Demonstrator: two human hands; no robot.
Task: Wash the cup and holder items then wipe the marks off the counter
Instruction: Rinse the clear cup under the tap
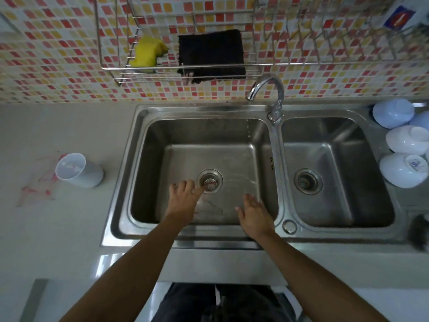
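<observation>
The cup stands upright on the bench, left of the sink and well apart from both hands. It looks like a pale, thin-walled plastic tumbler with a wide open mouth and what may be something small inside, too blurred to name. Red marks are smeared on the bench around and to the left of its base.

Both hands hover empty over the left basin. The left hand is loosely spread with its fingertips just beside the drain strainer. The right hand is flat and open near the basin's right wall. Neither grips anything. A thin stream seems to fall from the tap into the basin's far right, though this is faint.

By its look the cup should be light and stiff, easy to tip if nudged, and slippery once wet or soapy. A wrap of the fingers around its mid-wall would likely hold it best, with care not to squeeze a thin wall out of shape. It does not look fragile.

On the wire rack against the far wall sit a yellow sponge and a dark cloth, both soft and limp, which would suit washing and wiping.
</observation>
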